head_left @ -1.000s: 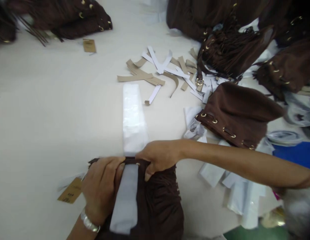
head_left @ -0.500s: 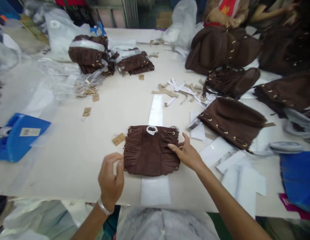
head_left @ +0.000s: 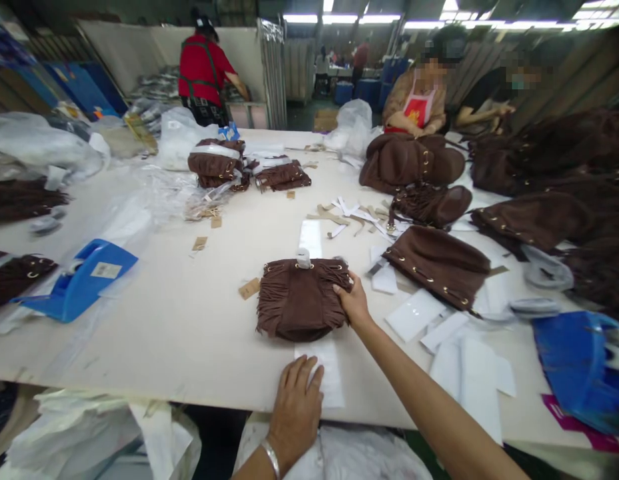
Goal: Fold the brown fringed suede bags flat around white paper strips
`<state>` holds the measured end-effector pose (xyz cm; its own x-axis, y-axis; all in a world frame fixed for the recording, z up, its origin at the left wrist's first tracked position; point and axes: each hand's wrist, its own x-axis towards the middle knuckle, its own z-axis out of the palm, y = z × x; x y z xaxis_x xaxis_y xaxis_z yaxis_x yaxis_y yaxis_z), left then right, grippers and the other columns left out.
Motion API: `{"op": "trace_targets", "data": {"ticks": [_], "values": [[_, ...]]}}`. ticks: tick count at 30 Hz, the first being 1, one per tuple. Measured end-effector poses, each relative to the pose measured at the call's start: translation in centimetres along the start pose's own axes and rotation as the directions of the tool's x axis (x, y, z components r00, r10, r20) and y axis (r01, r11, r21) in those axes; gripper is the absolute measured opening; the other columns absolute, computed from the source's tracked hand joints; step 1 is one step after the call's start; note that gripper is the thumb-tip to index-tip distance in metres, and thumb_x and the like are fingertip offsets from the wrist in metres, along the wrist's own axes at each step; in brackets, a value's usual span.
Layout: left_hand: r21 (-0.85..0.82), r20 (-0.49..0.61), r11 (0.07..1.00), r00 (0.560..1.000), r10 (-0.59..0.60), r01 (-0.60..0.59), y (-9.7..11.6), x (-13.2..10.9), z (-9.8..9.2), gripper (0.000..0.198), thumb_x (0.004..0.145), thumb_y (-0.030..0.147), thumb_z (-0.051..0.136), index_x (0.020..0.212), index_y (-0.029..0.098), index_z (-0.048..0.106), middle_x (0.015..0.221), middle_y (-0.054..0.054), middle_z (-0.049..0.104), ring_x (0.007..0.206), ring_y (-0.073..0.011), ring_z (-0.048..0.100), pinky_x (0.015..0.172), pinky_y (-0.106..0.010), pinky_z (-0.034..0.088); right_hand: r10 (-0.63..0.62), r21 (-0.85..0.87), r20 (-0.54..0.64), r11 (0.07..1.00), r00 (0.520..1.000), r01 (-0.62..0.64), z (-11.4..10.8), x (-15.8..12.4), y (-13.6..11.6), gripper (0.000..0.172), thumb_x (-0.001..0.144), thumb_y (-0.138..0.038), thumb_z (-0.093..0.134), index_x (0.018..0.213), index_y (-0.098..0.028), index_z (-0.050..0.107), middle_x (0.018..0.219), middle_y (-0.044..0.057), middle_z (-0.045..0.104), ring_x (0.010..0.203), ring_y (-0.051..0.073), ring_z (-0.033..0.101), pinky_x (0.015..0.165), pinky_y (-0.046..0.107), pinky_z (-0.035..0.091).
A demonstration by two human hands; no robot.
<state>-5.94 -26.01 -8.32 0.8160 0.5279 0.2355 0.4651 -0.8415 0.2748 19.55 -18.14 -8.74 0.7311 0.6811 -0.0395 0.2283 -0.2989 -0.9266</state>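
I see right hand gripping the brown fringed handbag by its right edge, thumb in front. Left hand palm-down, fingers loosely extended at white strip, holding nothing. Handbag sits across strip on table; tan tag at its left, brown drawstring bag right.

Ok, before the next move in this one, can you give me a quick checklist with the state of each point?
1. Right hand gripping the fringed bag: ok, at the bag's right side.
2. Bag lying across the white strip: ok, the strip shows past the bag's far and near edges.
3. Strip flat beneath the bag: cannot tell, the bag covers it.
4. Left hand at the strip's near end: ok; how firmly it presses, cannot tell.
5. Tag tucked out of sight: not ok, it shows at the bag's left side.
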Motion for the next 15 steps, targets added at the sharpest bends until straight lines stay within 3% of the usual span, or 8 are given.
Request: {"op": "trace_targets", "data": {"ticks": [3, 8, 12, 15], "values": [[0.001, -0.037, 1.000, 0.999, -0.008, 0.008, 0.3, 0.1, 0.0, 0.042, 0.087, 0.018, 0.049, 0.130, 0.018, 0.053, 0.136, -0.011, 0.053, 0.126, -0.0316, 0.047, 0.102, -0.053, 0.044, -0.003, -0.047, -0.038, 0.999, 0.999, 0.001, 0.5, -0.7, 0.7, 0.065, 0.077, -0.037, 0.057, 0.136, -0.015, 0.039, 0.125, 0.013, 0.061, 0.111, 0.024, 0.059, 0.099, 0.041, 0.044], [-0.006, -0.050, 1.000, 0.999, -0.021, 0.021, 0.4, 0.4, -0.8, 0.041, 0.087, 0.025, 0.052, 0.128, 0.020, 0.055, 0.134, -0.010, 0.056, 0.124, -0.0311, 0.049, 0.099, -0.052, 0.045, -0.032, -0.129, 0.009, 0.991, 0.999, 0.033, 0.2, -0.3, 0.3, 0.065, 0.079, -0.040, 0.056, 0.135, -0.012, 0.040, 0.121, 0.016, 0.062, 0.110, 0.028, 0.060, 0.097, 0.045, 0.046], [0.020, -0.104, 0.999, 0.994, 0.038, -0.036, -1.1, 0.2, -2.5, 0.045, 0.090, 0.020, 0.047, 0.135, 0.017, 0.048, 0.138, -0.012, 0.052, 0.127, -0.0263, 0.046, 0.101, -0.044, 0.045, -0.101, -0.206, -0.002, 0.974, 0.995, 0.099, -2.3, -2.0, -1.6, 0.056, 0.086, -0.040, 0.049, 0.134, -0.012, 0.043, 0.114, 0.017, 0.064, 0.098, 0.028, 0.064, 0.090, 0.044, 0.049], [0.082, -0.191, 0.994, 0.978, 0.081, -0.067, -3.7, 0.8, -3.8, 0.049, 0.090, 0.018, 0.049, 0.139, 0.021, 0.044, 0.142, -0.011, 0.048, 0.131, -0.0277, 0.042, 0.102, -0.045, 0.042, -0.277, -0.325, 0.020, 0.907, 0.961, 0.268, -5.3, -6.0, -2.2, 0.040, 0.092, -0.033, 0.043, 0.130, -0.020, 0.049, 0.123, 0.012, 0.060, 0.110, 0.023, 0.059, 0.097, 0.039, 0.046]]}}
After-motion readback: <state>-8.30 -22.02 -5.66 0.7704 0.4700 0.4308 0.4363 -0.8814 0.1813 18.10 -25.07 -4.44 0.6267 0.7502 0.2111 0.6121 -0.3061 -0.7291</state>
